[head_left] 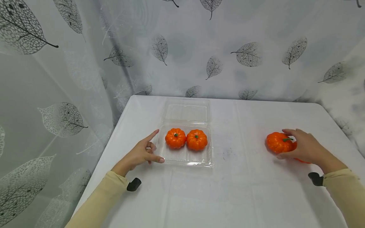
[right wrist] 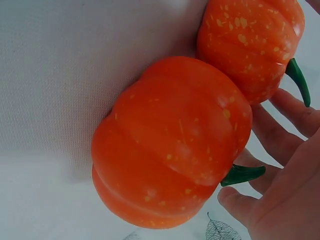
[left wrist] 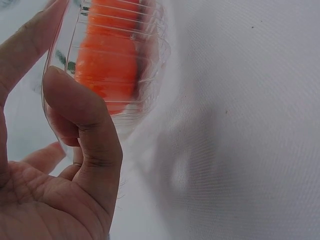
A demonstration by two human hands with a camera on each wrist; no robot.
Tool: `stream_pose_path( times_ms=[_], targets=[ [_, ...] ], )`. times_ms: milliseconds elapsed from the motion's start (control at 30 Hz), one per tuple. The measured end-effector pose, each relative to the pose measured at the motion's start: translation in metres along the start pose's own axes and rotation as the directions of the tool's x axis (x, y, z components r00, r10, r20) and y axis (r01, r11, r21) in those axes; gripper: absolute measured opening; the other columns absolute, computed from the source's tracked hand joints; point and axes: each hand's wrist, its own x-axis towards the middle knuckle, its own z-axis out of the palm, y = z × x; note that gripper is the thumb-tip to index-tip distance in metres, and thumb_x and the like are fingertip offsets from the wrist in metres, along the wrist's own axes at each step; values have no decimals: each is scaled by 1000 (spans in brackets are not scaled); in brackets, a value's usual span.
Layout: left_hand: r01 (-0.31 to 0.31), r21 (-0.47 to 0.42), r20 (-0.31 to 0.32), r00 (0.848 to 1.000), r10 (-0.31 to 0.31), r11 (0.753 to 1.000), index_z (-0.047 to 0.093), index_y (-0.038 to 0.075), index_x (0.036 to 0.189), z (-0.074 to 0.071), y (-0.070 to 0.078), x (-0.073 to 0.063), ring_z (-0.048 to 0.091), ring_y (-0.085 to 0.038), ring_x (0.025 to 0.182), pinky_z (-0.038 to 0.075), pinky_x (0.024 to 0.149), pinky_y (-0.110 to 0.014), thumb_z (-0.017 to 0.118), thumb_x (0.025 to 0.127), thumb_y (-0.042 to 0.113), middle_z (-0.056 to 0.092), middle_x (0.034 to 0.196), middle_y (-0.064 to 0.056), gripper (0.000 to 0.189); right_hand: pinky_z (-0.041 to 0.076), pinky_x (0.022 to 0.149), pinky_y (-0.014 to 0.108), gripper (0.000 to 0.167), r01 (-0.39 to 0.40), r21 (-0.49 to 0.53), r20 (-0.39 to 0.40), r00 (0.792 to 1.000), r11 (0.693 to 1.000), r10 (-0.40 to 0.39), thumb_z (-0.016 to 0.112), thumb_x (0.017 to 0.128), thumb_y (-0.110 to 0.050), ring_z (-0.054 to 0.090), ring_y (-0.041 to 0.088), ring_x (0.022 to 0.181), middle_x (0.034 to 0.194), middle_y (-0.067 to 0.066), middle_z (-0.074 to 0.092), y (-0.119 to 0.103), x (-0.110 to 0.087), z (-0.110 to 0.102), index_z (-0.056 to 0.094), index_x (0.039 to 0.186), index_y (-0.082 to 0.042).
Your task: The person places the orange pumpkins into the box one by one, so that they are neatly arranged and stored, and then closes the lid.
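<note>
In the head view, a hinged clear plastic container [head_left: 186,161] lies opened out with two orange toy pumpkins [head_left: 196,140] side by side in its near half. My left hand [head_left: 139,155] is at its left side, index finger and thumb extended along the near-left corner. The left wrist view shows the thumb [left wrist: 82,107] right at the plastic rim. Over at the right, my right hand [head_left: 306,147] hovers over two more pumpkins [head_left: 277,142], fingers and thumb spread around them. The right wrist view shows the nearer pumpkin [right wrist: 172,142] beside the thumb, its green stem almost at the thumb tip.
A white cloth covers the table [head_left: 228,190]. Behind and to the left hangs a pale curtain [head_left: 185,41] with a grey leaf print, close to the table's far and left edges. The container's lid [head_left: 186,110] lies flat toward the back.
</note>
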Motion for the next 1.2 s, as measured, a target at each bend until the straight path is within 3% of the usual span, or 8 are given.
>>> stream_pose_path(
  times_ms=[167, 400, 700, 900, 1100, 1200],
  targets=[
    [1, -1, -5, 1000, -1, 1000, 21, 32, 163, 1, 0, 0, 49, -20, 59, 52, 58, -35, 97, 67, 16, 42, 90, -7, 123, 2, 107, 78, 116, -8, -19, 0, 1000, 1000, 8, 90, 64, -58, 21, 66, 131, 136, 41, 42, 1, 0, 2, 40, 143, 10],
    [3, 10, -12, 1000, -2, 1000, 21, 32, 163, 1, 1, -1, 48, -20, 59, 52, 58, -35, 97, 67, 16, 41, 90, -8, 123, -1, 107, 78, 110, 2, -39, -42, 999, 999, -3, 90, 65, -57, 28, 61, 128, 131, 39, 48, 1, 1, 7, 44, 140, 9],
    [-1, 7, -10, 1000, 1, 1000, 21, 31, 163, 2, 1, -1, 47, -19, 59, 52, 58, -36, 96, 68, 16, 42, 89, -7, 122, -12, 107, 75, 107, 14, -55, -87, 996, 998, -18, 88, 64, -63, 21, 62, 134, 127, 37, 55, -9, -2, 10, 51, 136, 6],
    [1, 3, -13, 1000, -1, 1000, 22, 32, 162, 2, 0, 0, 47, -19, 60, 52, 58, -35, 96, 68, 16, 41, 89, -7, 122, -9, 109, 74, 103, 78, -47, -91, 992, 996, -82, 90, 64, -60, 23, 62, 134, 124, 34, 59, -25, -1, 13, 54, 135, 6],
    [-15, 0, 0, 1000, 15, 1000, 21, 30, 163, 2, 1, -2, 48, -18, 61, 52, 57, -35, 95, 70, 13, 41, 89, -8, 121, -4, 113, 71, 95, 153, 78, -76, 986, 985, -147, 92, 69, -50, 34, 55, 132, 126, 30, 59, -43, -3, 17, 53, 137, 4],
    [-16, 3, 2, 1000, 16, 1000, 20, 30, 163, 2, 2, -3, 48, -19, 61, 52, 57, -35, 95, 70, 12, 41, 89, -8, 120, 12, 110, 74, 93, 147, 172, -36, 989, 974, -143, 91, 72, -47, 40, 49, 129, 134, 26, 54, -52, -4, 17, 50, 141, -1]
  ],
)
